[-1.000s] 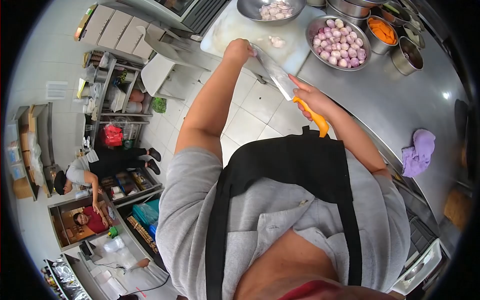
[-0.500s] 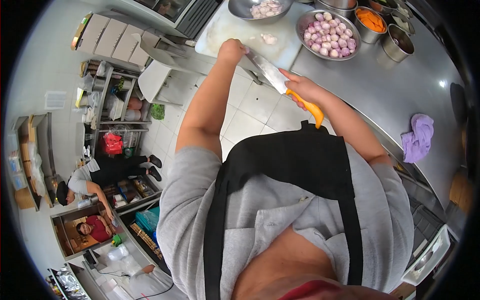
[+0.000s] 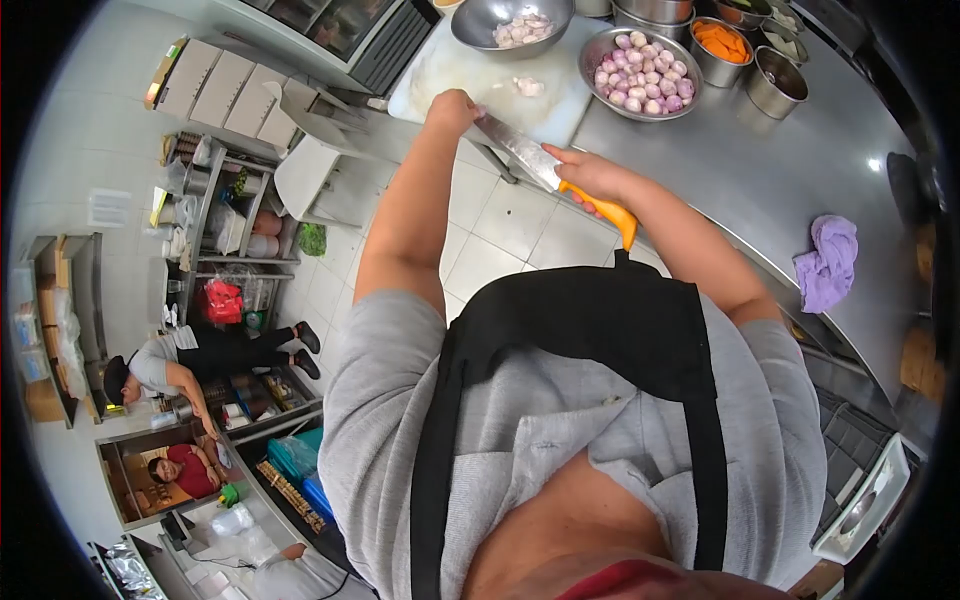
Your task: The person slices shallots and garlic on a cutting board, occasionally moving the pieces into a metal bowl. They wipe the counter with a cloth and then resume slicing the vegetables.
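And it's a working kitchen: steel counter [image 3: 720, 160], white cutting board [image 3: 450, 75], long knife [image 3: 518, 148], bowl [image 3: 589, 72] of purplish bulbs [image 3: 645, 75], metal pots [image 3: 777, 98]!

No lettering, label, number or sign legible (knife blade [image 3: 519, 150] included, too small to tell).

A pale wall [image 3: 110, 150] covers the far left of the frame, with a grey metal wall shelf [image 3: 90, 320] fixed on it. In the upper left stand beige drawers [image 3: 220, 90] in a row, and near them a white plastic chair [image 3: 305, 175]. Below is a grey metal rack [image 3: 240, 259]. White square tiles make the floor [image 3: 510, 220]. On the right, a shiny steel desk [image 3: 720, 160] reflects one bright spot of light.
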The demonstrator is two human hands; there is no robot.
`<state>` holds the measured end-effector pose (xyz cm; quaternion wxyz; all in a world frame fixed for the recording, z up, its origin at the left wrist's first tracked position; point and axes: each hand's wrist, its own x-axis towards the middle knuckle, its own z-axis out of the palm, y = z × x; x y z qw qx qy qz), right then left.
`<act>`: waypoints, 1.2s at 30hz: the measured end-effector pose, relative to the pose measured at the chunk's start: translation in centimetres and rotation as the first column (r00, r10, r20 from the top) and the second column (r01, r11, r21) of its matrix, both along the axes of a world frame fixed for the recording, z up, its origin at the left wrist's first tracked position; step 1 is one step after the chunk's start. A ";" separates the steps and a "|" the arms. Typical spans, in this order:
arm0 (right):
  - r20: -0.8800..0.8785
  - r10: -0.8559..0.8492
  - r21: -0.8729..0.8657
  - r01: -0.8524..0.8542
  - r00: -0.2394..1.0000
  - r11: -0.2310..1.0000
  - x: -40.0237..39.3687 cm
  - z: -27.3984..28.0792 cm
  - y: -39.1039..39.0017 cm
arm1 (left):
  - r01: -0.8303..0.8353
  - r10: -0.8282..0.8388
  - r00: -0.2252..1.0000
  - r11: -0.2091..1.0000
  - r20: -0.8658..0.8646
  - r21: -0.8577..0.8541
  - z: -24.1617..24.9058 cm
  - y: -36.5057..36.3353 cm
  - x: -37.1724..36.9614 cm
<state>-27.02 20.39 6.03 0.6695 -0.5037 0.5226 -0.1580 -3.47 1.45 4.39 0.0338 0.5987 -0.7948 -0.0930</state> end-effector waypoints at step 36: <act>0.268 -0.161 0.107 0.137 0.950 0.985 -0.7 -2.3 1.5 | 0.028 -0.020 0.971 0.999 -0.239 0.031 -1.3 0.0 0.7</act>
